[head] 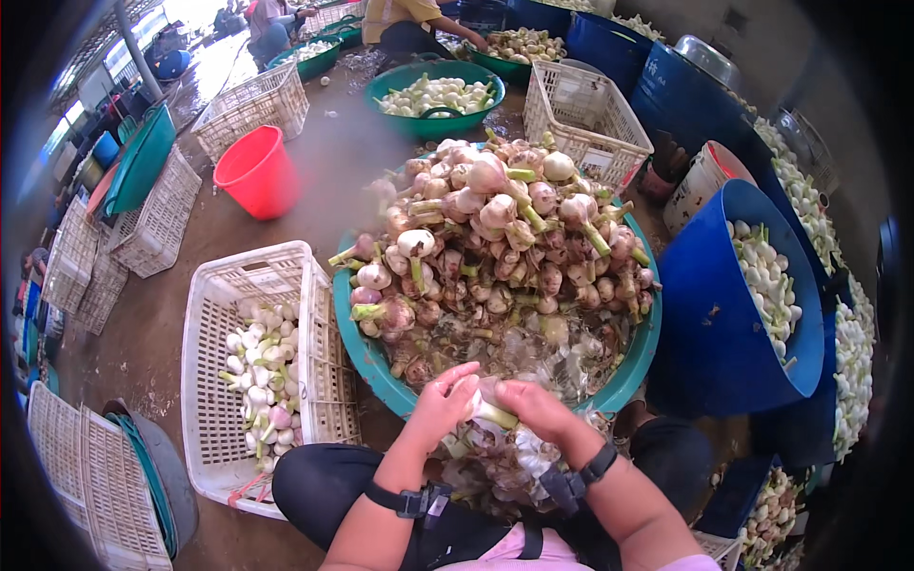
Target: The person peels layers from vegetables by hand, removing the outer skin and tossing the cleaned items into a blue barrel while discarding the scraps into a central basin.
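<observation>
Both of my hands meet over the near rim of a large teal tub. Between them is a garlic bulb with a pale green stem pointing down to the right. My left hand holds the bulb's left side, and my right hand grips it from the right. Unpeeled garlic bulbs with muddy skins and cut stems are heaped in the tub. Murky water with loose skins shows at its near side. Below my hands, peeled-off papery skins lie piled between my legs.
On the left stands a white plastic crate holding cleaned garlic. A red bucket is beyond it. To the right, a blue barrel holds white bulbs. Farther off are a green basin, another crate and a person in yellow.
</observation>
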A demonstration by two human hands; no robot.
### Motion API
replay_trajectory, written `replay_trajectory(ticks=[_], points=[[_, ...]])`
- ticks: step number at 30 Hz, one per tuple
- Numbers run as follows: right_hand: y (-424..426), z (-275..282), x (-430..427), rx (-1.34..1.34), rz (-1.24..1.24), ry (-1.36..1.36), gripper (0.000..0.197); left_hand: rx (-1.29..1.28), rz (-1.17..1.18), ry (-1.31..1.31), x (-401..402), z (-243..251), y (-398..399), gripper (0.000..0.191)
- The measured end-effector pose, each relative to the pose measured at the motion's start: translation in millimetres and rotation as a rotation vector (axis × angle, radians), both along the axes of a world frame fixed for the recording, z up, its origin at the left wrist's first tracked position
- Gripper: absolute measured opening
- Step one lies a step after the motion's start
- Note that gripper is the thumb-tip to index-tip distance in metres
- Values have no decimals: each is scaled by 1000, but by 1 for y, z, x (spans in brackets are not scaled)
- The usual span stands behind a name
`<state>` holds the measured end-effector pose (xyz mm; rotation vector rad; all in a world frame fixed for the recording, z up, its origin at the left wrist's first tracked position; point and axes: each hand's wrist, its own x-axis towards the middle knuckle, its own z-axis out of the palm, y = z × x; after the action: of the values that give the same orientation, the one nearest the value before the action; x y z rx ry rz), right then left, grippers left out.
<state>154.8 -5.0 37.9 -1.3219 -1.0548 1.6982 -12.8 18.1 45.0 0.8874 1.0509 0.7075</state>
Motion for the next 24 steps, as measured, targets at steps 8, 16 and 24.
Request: replay_trajectory(ticks=[8, 16, 24], points=[[4, -15, 35, -499, -107, 626, 23, 756, -295, 332, 4, 29, -2, 43], [-40, 1, 29, -49, -228, 715, 30, -89, 562, -365, 0, 0, 8, 19], [-36, 14, 83, 92, -467, 392, 26, -466, 741, -366, -17, 14, 12, 43]])
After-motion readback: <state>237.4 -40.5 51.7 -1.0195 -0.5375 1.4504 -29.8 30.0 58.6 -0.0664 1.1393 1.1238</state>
